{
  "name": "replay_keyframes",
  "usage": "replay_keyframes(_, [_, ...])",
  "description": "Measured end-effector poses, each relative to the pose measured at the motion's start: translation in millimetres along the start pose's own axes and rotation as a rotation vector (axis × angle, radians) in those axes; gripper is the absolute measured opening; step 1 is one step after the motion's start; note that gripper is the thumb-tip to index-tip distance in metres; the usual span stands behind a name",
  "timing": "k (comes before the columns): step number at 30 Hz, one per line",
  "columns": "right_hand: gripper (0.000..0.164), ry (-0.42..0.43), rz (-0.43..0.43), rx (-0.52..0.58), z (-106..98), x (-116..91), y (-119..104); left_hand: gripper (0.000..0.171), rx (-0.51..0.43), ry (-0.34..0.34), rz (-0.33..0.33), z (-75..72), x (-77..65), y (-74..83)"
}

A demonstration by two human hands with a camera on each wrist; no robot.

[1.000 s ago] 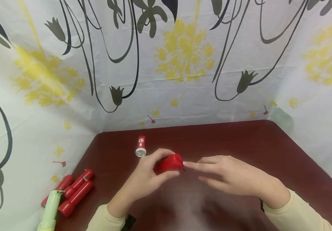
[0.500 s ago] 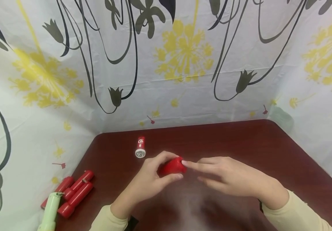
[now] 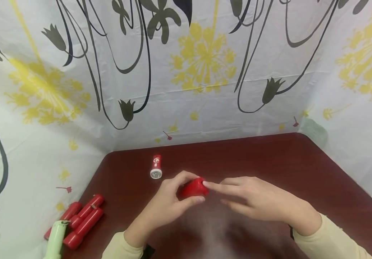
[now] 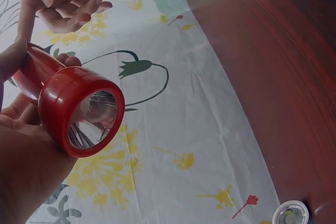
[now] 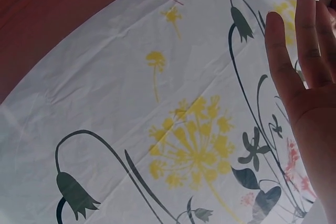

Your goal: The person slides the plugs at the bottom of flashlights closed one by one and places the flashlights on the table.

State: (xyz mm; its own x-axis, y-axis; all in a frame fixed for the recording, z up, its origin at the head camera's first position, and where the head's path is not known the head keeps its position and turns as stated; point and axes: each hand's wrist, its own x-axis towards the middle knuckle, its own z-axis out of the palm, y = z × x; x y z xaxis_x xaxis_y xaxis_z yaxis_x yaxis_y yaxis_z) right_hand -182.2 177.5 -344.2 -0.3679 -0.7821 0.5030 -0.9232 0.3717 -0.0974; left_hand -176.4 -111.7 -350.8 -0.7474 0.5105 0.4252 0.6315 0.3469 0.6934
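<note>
My left hand [image 3: 168,199] grips a red flashlight [image 3: 191,189] above the middle of the table, fingers over its far side and thumb along its near side. In the left wrist view the flashlight [image 4: 79,95] shows its wide round head, with a clear lens and shiny reflector facing the camera. My right hand [image 3: 257,198] is to its right with fingers extended, the index fingertip right at the tail end. The right wrist view has the fingers of this hand [image 5: 310,72] fairly straight and spread.
A small red flashlight with a white head [image 3: 156,167] lies farther back on the dark red table [image 3: 237,154]. At the left edge, several red flashlights [image 3: 83,225] lie beside a pale green one [image 3: 56,239]. Flower-patterned white sheeting [image 3: 205,108] surrounds the table's back and sides.
My left hand and the flashlight have shifted slightly right and down, and its tail end has turned a little. The right index fingertip stays at that end. The head view has tilted slightly.
</note>
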Motion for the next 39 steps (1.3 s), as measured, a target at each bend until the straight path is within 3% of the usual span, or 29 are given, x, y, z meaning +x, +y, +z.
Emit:
replay_keyframes(12, [0.076, -0.027, 0.037, -0.046, 6.3, -3.4, 1.8, 0.037, -0.008, -0.014, -0.036, 2.9, 0.4, -5.8])
replay_keyframes(21, [0.078, -0.029, 0.023, -0.087, 8.3, -5.4, 2.7, 0.034, 0.005, -0.003, -0.014, 6.0, 0.6, -9.4])
replay_keyframes(39, [0.081, -0.085, 0.079, -0.125, 11.7, -12.1, 3.7, 0.035, 0.002, 0.016, -0.097, 9.9, 2.7, -11.6])
